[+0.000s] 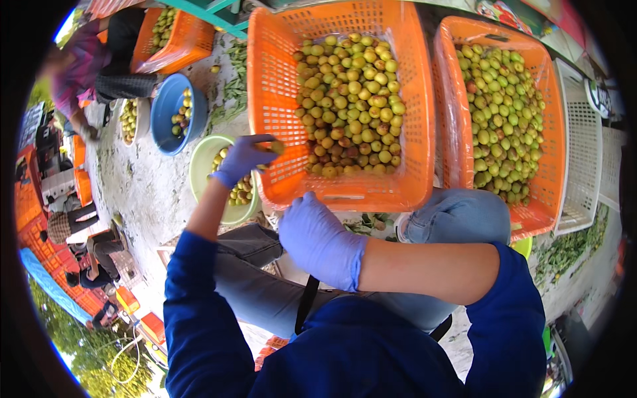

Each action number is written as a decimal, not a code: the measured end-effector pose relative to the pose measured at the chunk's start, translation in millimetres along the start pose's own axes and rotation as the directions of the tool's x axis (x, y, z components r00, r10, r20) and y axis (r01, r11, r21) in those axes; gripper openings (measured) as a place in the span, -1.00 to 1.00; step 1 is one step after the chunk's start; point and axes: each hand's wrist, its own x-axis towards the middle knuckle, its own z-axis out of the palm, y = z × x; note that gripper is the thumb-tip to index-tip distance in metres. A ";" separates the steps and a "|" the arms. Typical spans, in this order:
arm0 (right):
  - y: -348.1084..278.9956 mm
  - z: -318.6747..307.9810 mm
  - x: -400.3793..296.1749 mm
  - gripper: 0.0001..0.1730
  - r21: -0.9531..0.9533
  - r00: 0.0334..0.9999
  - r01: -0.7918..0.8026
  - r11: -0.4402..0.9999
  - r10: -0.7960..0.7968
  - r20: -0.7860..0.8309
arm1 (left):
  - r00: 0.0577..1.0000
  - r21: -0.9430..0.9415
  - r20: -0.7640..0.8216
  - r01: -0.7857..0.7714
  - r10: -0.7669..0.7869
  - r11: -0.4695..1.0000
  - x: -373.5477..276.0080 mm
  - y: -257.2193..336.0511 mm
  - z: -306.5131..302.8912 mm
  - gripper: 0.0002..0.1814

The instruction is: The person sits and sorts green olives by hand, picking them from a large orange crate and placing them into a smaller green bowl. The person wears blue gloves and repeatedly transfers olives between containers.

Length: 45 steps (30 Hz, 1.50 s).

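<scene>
My left hand [247,158], in a purple glove, holds a green-brown round fruit [276,147] between the pale green basin and the orange crate's left wall. In the basin [197,169] below it lie more such fruits. My right hand [318,239], gloved alike, is bent into a loose fist just below the near edge of the large orange plastic crate [276,94]; its fingertips are turned from view, so whether it holds anything is hidden. Many yellow-green fruits [348,99], some with brown patches, fill the crate's floor.
A second orange crate [453,114] of green fruits stands at the right, beside white crates [580,144]. Left of the green basin are a blue basin [166,134] and a white bucket [143,117] with fruits. Another person [79,64] sits at upper left. Cut leaves [236,74] litter the floor.
</scene>
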 end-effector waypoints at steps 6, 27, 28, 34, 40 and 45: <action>-4.7 1.5 2.1 -0.87 0.005 0.994 0.050 0.999 -0.050 0.097 | 0.882 -0.054 -0.451 0.125 -0.136 0.991 -159.8 -99.9 -133.8 -0.57; -5.1 38.2 23.4 -0.82 -0.097 0.989 0.065 0.993 -0.052 0.138 | 0.743 -0.192 -0.564 0.306 -0.360 0.932 -124.1 -317.3 -152.4 -0.35; -5.8 37.3 25.2 -0.81 -0.077 0.987 0.062 0.995 -0.050 0.150 | 0.818 -0.019 -0.508 0.301 -0.269 0.953 -122.3 -324.7 -160.3 -0.06; -5.2 32.5 27.6 -0.79 -0.063 0.986 0.049 0.997 -0.038 0.161 | 0.844 0.643 -0.450 0.080 0.291 0.762 -71.2 -167.2 -156.4 -0.27; 0.9 33.9 30.9 -0.81 -0.050 0.993 0.001 0.999 0.005 0.120 | 0.814 0.396 -0.223 -0.427 0.536 0.813 51.0 26.0 -47.6 -0.70; 4.6 32.5 33.2 -0.83 -0.040 0.997 -0.022 0.999 0.025 0.069 | 0.726 0.613 0.078 -0.575 0.683 0.541 201.6 62.2 60.9 -0.70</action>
